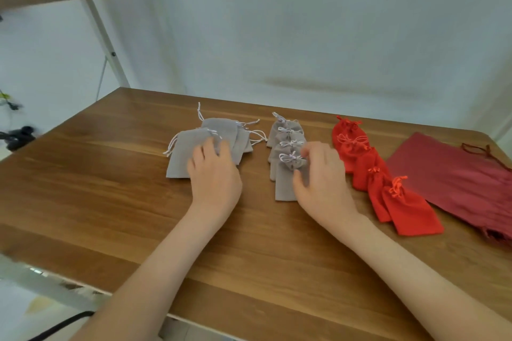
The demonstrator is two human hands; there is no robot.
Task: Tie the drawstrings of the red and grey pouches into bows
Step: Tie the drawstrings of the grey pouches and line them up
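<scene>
A loose pile of grey pouches (182, 152) with untied white drawstrings lies left of centre on the wooden table (110, 202). My left hand (214, 174) rests flat on the nearest pouch of that pile, fingers spread. To the right, a row of grey pouches with tied bows (286, 144) overlaps front to back. My right hand (322, 174) touches the right edge of the nearest tied grey pouch (285, 185), thumb on its body and fingers by its bow. Further right lies a row of red pouches (404, 207) with tied orange-red bows.
A large dark red drawstring bag (454, 174) lies flat at the table's right side. A shelf with a white metal leg (105, 36) stands behind the table's left corner. A white wall runs behind the table. A black cable (63, 324) hangs below the front edge.
</scene>
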